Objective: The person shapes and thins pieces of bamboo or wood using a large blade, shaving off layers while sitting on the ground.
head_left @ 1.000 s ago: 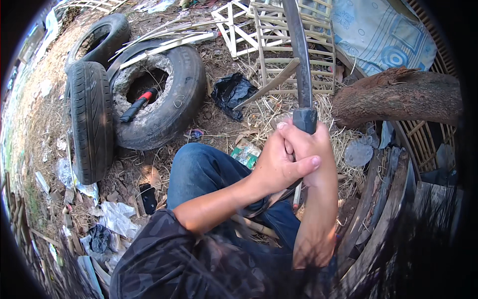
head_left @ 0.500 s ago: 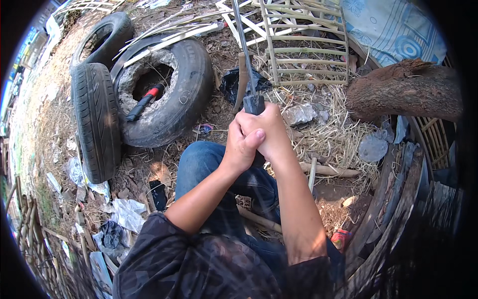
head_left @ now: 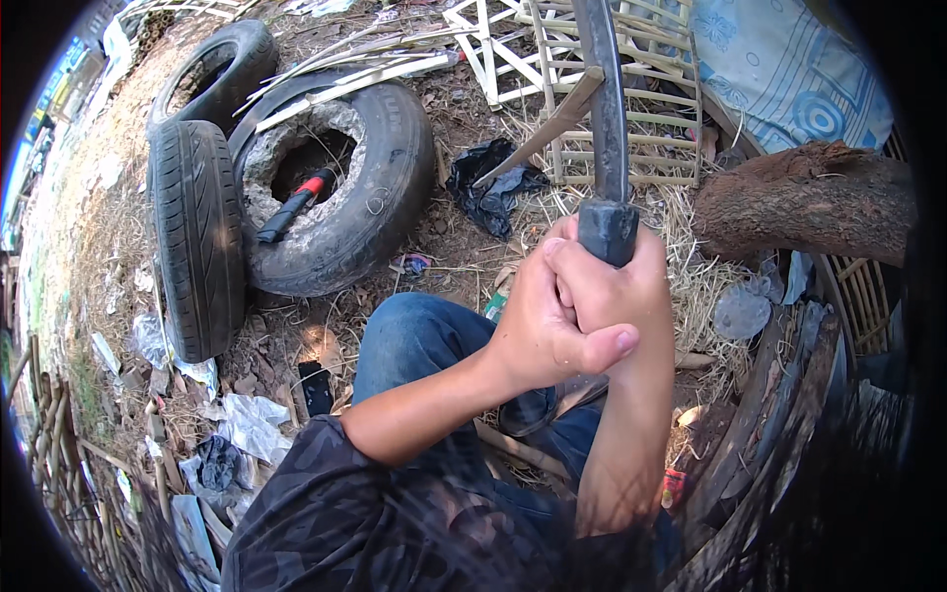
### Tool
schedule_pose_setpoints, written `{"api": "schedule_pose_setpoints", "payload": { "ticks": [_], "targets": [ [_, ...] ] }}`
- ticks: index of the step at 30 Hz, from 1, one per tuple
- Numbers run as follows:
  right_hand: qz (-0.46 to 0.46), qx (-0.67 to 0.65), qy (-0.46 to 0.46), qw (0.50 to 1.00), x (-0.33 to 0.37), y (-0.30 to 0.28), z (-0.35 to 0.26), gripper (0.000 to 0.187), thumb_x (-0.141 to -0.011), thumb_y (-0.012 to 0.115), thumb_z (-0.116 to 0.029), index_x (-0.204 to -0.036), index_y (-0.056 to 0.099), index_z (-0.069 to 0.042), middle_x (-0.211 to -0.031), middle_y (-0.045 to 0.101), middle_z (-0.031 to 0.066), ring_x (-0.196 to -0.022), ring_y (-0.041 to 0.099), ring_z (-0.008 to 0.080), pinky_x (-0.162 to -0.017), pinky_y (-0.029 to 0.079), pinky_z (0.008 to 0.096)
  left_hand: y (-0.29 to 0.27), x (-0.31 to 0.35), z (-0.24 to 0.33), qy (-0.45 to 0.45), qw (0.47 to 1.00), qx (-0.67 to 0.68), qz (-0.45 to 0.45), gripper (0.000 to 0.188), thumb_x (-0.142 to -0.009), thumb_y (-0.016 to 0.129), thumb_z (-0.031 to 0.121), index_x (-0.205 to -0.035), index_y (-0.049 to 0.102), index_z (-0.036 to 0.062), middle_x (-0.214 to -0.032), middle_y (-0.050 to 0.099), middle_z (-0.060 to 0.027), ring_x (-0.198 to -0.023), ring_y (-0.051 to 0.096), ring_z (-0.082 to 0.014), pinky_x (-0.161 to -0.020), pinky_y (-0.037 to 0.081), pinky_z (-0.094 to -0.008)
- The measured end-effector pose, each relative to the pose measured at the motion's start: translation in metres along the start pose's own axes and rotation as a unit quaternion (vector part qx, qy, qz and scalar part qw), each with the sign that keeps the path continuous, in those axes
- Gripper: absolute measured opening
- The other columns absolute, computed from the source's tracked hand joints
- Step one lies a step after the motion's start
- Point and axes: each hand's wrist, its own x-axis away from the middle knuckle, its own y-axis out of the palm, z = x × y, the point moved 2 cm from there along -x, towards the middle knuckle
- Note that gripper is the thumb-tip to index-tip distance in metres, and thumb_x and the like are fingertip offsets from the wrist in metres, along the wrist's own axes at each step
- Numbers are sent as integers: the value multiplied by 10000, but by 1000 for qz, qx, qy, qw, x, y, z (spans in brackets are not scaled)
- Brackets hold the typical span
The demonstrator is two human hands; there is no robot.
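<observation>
With both hands clasped together I hold a machete (head_left: 610, 128) upright in front of me, its dark blade pointing away. My right hand (head_left: 636, 276) is closed round the black handle. Wrapped over it is my left hand (head_left: 547, 321), closed too, its thumb lying across the right wrist; how much of the handle it touches is hidden. A brown strip of split wood or bamboo (head_left: 543, 130) slants up from the left, and its upper end meets the blade's edge. Whether the blade has bitten into it I cannot tell.
Old tyres (head_left: 395, 178) lie at the left; one has a concrete-like lining and a red-and-black tool handle (head_left: 296, 205) on it. A slatted bamboo frame (head_left: 631, 123) lies ahead, with a black plastic bag (head_left: 483, 183) nearby. A thick log (head_left: 804, 202) juts in from the right.
My clasped hands and the machete have moved to the right and closer to the camera. The wood strip has shifted with the blade and tilted from near upright to a slant.
</observation>
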Motion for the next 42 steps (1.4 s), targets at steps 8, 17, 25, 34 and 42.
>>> {"api": "schedule_pose_setpoints", "payload": {
  "ticks": [8, 17, 25, 34, 42],
  "targets": [
    [-42, 11, 49, 998, -26, 50, 69, 167, -699, 596, -127, -603, 557, 4, -551, 560, 15, -496, 514, 97, -473, 417, 303, -88, 22, -74, -60, 991, -52, 106, 730, -694, 667, 551, -1064, 489, -52, -998, 558, -81, -887, 542, -126, -804, 447, -279],
    [-36, 7, 56, 998, -28, 50, 57, 210, -693, 599, -143, -584, 514, 15, -531, 532, 35, -491, 493, 105, -475, 412, 312, -82, 13, -63, -58, 993, -26, 101, 673, -701, 663, 543, -987, 517, -49, -937, 572, -75, -850, 550, -130, -762, 457, -274],
    [-27, 13, -23, 999, -1, 13, -8, 163, -721, 572, -98, -597, 528, -4, -556, 532, 11, -500, 479, 72, -467, 396, 284, -20, 0, 0, -33, 999, -29, 9, 732, -649, 705, 522, -1081, 479, -23, -984, 533, -63, -899, 512, -131, -811, 426, -280],
    [-19, 30, 61, 997, -24, 48, 76, 172, -670, 579, -110, -556, 500, -7, -506, 532, 74, -456, 518, 154, -479, 432, 331, -70, 17, -66, -67, 993, 7, 101, 728, -674, 664, 550, -1056, 494, -46, -966, 563, -78, -838, 558, -137, -759, 464, -280],
    [-18, -2, 46, 999, -37, 46, 71, 183, -690, 592, -121, -575, 525, 5, -514, 530, 32, -475, 505, 117, -470, 416, 312, -80, 6, -77, -80, 992, -15, 93, 703, -689, 638, 561, -1012, 507, -50, -942, 557, -82, -867, 537, -130, -775, 447, -280]
  ]
}}
